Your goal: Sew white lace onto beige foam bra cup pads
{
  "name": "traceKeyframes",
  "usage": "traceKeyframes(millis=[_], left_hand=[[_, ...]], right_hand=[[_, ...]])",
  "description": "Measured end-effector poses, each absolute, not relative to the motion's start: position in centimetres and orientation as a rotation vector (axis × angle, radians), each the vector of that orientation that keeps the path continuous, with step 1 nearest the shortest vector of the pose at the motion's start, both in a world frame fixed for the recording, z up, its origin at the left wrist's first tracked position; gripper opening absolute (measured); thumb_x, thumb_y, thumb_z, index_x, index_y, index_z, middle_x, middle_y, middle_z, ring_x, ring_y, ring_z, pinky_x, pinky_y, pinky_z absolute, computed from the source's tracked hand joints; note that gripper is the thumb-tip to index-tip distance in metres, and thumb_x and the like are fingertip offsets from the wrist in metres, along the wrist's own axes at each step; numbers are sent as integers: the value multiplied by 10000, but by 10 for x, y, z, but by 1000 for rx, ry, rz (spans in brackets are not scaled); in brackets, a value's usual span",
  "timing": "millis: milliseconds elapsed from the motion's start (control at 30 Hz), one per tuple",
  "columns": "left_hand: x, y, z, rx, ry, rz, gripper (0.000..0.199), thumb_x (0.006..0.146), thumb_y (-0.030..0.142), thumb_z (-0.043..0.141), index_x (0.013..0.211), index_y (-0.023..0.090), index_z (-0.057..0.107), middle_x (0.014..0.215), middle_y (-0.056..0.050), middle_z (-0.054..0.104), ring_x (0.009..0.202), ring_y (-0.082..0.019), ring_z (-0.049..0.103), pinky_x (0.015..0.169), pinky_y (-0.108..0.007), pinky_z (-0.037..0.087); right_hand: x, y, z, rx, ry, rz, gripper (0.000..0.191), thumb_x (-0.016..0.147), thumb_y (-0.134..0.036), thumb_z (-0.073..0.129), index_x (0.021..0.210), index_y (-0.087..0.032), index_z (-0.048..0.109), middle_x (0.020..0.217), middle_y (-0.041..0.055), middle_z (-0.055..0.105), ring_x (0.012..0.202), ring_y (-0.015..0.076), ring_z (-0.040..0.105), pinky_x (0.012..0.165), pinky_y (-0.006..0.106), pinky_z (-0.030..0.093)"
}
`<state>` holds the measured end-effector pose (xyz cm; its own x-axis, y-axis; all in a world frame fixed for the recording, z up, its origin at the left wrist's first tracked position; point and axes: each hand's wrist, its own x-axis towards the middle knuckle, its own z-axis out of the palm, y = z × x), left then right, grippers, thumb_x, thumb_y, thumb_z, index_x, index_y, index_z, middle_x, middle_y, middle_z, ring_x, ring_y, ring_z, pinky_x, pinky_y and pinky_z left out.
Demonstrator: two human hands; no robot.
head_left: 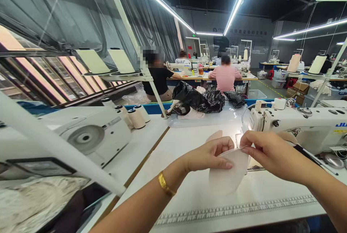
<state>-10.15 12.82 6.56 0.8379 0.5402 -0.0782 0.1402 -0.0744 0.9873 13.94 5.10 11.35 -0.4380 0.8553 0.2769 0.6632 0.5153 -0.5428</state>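
Observation:
A pale, thin piece of fabric (229, 177) hangs between my two hands over the white table. My left hand (214, 153) pinches its upper left edge, thumb in front and fingers curled behind. At the top right corner of the piece, my right hand (264, 148) grips the edge between thumb and index finger. Just behind my hands is the lit needle area of a white sewing machine (306, 124). Another pale pinkish piece (215, 136) lies on the table behind my left hand.
A printed ruler (233, 210) runs along the table's front edge. Black plastic bags (207, 101) lie at the back. Thread cones (136, 118) and another machine (92, 135) stand left. Silvery scissors or a similar tool (332, 160) lie right. People sit ahead at other tables.

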Motion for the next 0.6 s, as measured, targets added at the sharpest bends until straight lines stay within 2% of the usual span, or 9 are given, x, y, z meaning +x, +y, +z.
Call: traceKeyframes(millis=[67, 267, 367, 467, 600], left_hand=[[-100, 130, 62, 1619, 526, 364, 564, 734, 562, 898, 1005, 197, 565, 934, 5, 594, 832, -156, 574, 667, -243, 441], [-97, 126, 60, 1636, 452, 371, 506, 766, 519, 883, 1021, 193, 593, 1109, -51, 615, 1003, -215, 584, 804, -311, 494], [-96, 119, 63, 1803, 511, 386, 413, 834, 496, 810, 1034, 193, 613, 1059, -44, 626, 984, -219, 575, 849, -341, 495], [-98, 113, 67, 2059, 614, 527, 288, 871, 446, 757, 957, 203, 628, 1015, -31, 634, 990, -221, 553, 904, -343, 466], [-102, 109, 67, 2068, 637, 547, 287, 890, 425, 728, 833, 202, 557, 877, -4, 584, 858, -186, 531, 791, -306, 453]], right_hand=[[140, 53, 114, -1257, -2257, 488, 140, 1020, -258, 551, 925, -248, 655, 789, -22, 691, 678, 155, 566, 597, 257, 360], [141, 56, 113, -1248, -2348, 548, 124, 1011, -230, 585, 911, -245, 658, 821, -22, 720, 701, 154, 584, 608, 256, 348], [142, 56, 113, -1269, -2345, 508, 111, 1015, -241, 590, 926, -246, 655, 805, -23, 710, 692, 155, 579, 592, 257, 343], [140, 54, 112, -1277, -2346, 393, 120, 1017, -203, 570, 937, -238, 653, 821, -5, 697, 719, 168, 583, 609, 265, 354], [136, 46, 105, -1141, -2399, 89, 189, 1027, -154, 505, 899, -205, 633, 871, 69, 653, 821, 228, 572, 677, 315, 388]])
